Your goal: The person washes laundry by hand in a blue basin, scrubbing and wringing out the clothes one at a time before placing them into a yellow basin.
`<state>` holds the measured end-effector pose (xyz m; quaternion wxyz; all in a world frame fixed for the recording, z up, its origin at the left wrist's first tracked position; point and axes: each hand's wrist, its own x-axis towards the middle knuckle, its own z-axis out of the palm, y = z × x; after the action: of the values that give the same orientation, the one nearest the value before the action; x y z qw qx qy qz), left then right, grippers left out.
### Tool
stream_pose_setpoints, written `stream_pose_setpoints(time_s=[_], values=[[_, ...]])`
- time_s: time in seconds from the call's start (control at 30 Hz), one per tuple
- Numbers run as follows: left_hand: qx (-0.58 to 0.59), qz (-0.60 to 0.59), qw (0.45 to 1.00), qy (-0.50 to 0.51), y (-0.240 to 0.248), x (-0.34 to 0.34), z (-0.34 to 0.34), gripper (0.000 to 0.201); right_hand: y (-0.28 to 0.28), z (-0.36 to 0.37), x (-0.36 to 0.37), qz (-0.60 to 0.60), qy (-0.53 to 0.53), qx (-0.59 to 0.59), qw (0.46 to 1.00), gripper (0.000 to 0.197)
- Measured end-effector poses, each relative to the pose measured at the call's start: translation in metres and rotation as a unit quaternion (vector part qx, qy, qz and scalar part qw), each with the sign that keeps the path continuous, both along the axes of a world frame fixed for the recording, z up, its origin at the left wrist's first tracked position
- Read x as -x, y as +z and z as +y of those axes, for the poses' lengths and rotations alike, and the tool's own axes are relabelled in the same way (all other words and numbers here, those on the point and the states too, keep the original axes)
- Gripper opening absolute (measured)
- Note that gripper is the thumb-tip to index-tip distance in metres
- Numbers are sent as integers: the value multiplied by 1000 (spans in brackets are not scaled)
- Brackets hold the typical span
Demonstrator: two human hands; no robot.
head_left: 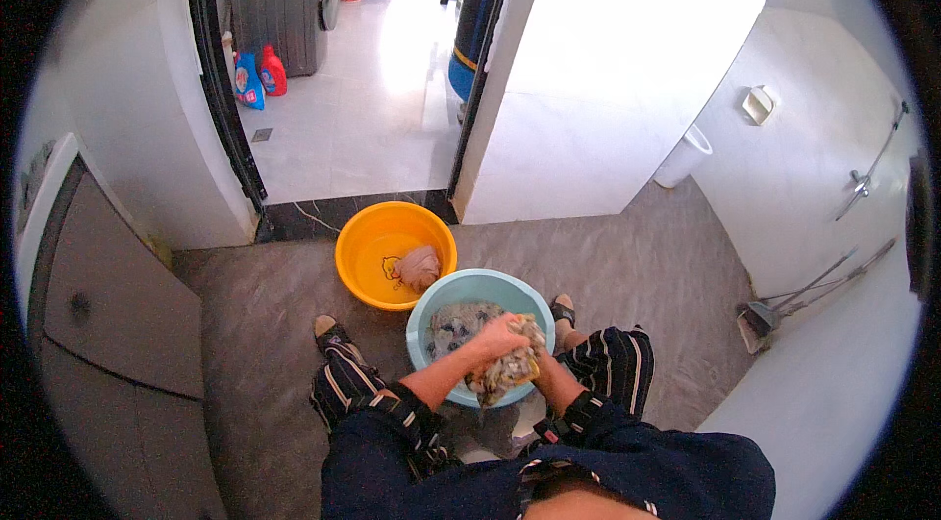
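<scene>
A bunched, wet-looking patterned cloth in beige, grey and yellow is gripped over the light blue basin. My left hand is closed around its upper left part. Against its right side is my right hand, closed on the cloth, with its fingers partly hidden by the folds. Inside the basin, more dark-patterned fabric lies in cloudy water. The basin stands on the floor between my feet.
An orange basin with a pinkish cloth touches the blue one, near the doorway's dark sill. A broom and dustpan lean at the right wall. Beyond the door are detergent containers and a grey washing machine.
</scene>
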<state>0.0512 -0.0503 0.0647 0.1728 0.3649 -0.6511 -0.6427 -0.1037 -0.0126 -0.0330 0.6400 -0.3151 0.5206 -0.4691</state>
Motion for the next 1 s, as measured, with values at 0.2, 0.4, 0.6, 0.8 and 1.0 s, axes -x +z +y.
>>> stream_pose_setpoints(time_s=[0.2,0.4,0.6,0.8,1.0], values=[[54,-74,993,77,6,-28,-13,51,86,7,-59,-202,-156,-119,959,32],[28,-34,997,64,20,-27,-13,53,50,-8,-27,-276,-67,-41,958,31],[78,-85,993,9,15,-22,-3,60,23,-3,-24,-270,4,-35,962,30],[80,-60,995,28,-8,-22,-8,62,30,2,-23,-277,-51,-30,959,29],[120,-85,989,-2,6,-16,8,69,37,4,-20,-89,-11,38,995,30]])
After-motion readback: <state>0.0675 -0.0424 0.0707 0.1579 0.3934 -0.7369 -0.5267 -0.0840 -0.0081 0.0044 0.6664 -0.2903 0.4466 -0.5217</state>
